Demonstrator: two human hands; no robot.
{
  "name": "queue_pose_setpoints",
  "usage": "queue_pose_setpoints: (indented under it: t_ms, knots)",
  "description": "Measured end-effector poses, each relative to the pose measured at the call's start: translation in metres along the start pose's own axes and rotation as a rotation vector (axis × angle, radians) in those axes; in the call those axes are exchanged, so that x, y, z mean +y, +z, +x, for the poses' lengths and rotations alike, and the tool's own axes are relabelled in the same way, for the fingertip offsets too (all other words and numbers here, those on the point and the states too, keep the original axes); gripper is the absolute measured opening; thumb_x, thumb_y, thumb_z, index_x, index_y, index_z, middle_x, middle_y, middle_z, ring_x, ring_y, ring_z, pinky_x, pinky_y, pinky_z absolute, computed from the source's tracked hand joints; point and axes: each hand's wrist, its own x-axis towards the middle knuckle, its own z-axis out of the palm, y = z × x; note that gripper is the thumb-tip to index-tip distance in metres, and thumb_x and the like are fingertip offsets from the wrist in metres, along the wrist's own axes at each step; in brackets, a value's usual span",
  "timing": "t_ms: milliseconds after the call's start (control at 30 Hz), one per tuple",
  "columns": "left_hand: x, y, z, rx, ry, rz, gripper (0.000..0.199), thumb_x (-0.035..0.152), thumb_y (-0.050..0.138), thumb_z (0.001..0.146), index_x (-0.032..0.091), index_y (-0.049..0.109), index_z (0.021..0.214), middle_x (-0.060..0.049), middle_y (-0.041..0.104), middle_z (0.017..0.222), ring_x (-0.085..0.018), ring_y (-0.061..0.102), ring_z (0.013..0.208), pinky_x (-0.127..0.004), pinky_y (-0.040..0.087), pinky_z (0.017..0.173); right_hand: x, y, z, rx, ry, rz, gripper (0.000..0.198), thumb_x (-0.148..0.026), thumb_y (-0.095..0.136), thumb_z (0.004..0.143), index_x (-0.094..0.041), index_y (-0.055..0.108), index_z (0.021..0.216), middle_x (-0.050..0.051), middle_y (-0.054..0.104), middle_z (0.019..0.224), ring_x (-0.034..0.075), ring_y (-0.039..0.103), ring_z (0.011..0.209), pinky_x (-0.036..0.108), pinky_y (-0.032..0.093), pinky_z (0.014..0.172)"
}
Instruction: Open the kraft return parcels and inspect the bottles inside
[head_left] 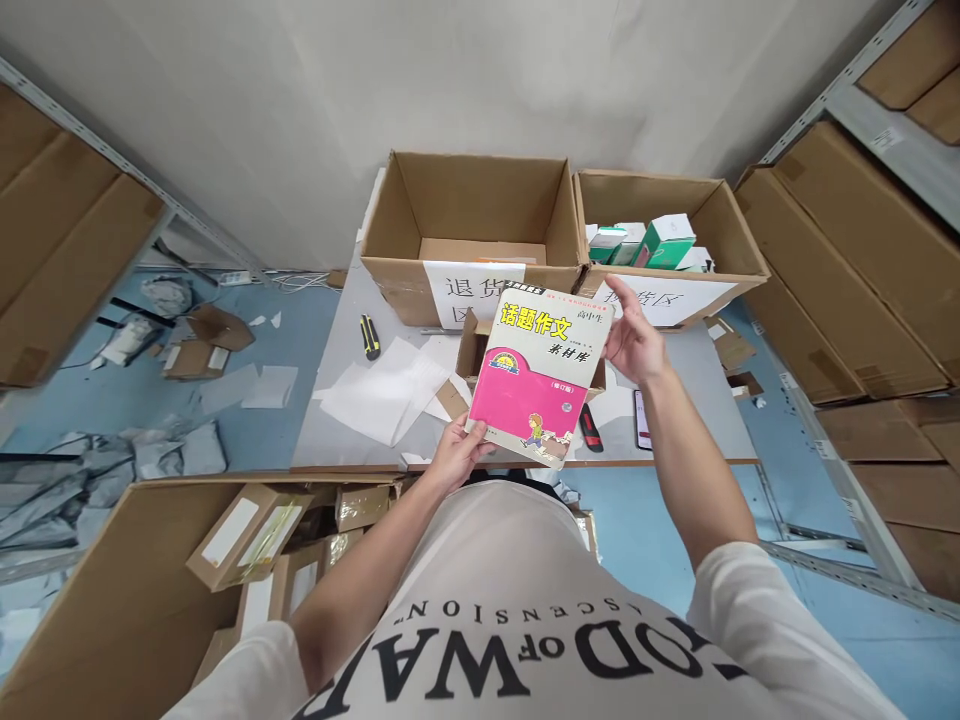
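A pink and cream book (536, 385) with a cartoon child and Chinese lettering on its cover is held up, tilted, above the table. My left hand (459, 452) grips its lower left corner, thumb on the cover and fingers beneath. At the book's upper right edge, my right hand (637, 335) has its fingers stretched out and apart; whether it touches the book I cannot tell. Behind the book a small open carton (470, 350) is mostly hidden. A red and black cutter (591, 430) lies right of the book, and a phone (643, 420) lies near my right forearm.
At the table's back stand a large cardboard box (390, 285) and another box (739, 240) with green-white cartons. A yellow-black cutter (370, 337) and white papers (375, 395) lie left. A big box (82, 600) of parcels stands at front left. Shelving (832, 95) flanks the table.
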Motion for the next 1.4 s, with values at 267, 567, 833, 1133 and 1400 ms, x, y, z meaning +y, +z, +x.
queue_pose_setpoints:
  t_ms: [267, 567, 833, 1133, 1400]
  knots:
    - [0.002, 0.001, -0.001, -0.155, -0.069, -0.023, 0.042, 0.041, 0.079, 0.072, 0.016, 0.063, 0.102, -0.008, 0.074, 0.096, -0.022, 0.072, 0.087, -0.04, 0.058, 0.084, -0.05, -0.015, 0.033, -0.431, -0.091, -0.449, 0.052, -0.038, 0.072, 0.077, -0.03, 0.059, 0.127, 0.002, 0.068, 0.1, 0.017, 0.064, 0.083, 0.034, 0.056, 0.072]
    - [0.001, 0.004, 0.004, -0.158, -0.108, -0.042, 0.046, 0.041, 0.078, 0.073, 0.016, 0.062, 0.109, -0.01, 0.073, 0.102, -0.021, 0.071, 0.091, -0.04, 0.056, 0.088, -0.083, 0.001, 0.041, -0.577, -0.245, -0.688, 0.021, -0.029, 0.07, 0.08, -0.029, 0.071, 0.101, 0.005, 0.06, 0.116, 0.023, 0.052, 0.118, 0.045, 0.048, 0.098]
    - [0.007, 0.027, 0.006, -0.11, -0.139, -0.114, 0.055, 0.036, 0.073, 0.078, 0.029, 0.054, 0.129, -0.009, 0.06, 0.132, -0.023, 0.066, 0.104, -0.039, 0.054, 0.089, -0.091, 0.007, 0.045, -0.376, -0.048, -0.331, 0.025, -0.023, 0.083, 0.067, -0.024, 0.069, 0.088, 0.002, 0.068, 0.096, 0.024, 0.061, 0.103, 0.04, 0.056, 0.084]
    - [-0.009, 0.041, 0.013, -0.161, -0.098, -0.257, 0.069, 0.071, 0.062, 0.071, 0.02, 0.06, 0.117, -0.015, 0.062, 0.129, -0.032, 0.057, 0.121, -0.047, 0.048, 0.097, -0.075, 0.015, 0.072, -0.287, -0.021, -0.429, 0.016, -0.026, 0.081, 0.07, -0.021, 0.072, 0.082, 0.002, 0.072, 0.08, 0.019, 0.065, 0.076, 0.035, 0.057, 0.068]
    - [-0.032, 0.043, 0.013, 0.07, 0.035, -0.037, 0.055, 0.046, 0.079, 0.069, 0.022, 0.052, 0.11, -0.009, 0.068, 0.118, -0.024, 0.069, 0.101, -0.042, 0.056, 0.087, -0.041, 0.003, 0.076, -0.269, 0.105, -0.358, 0.019, -0.021, 0.079, 0.069, -0.021, 0.075, 0.087, 0.001, 0.073, 0.077, 0.016, 0.066, 0.069, 0.031, 0.058, 0.062]
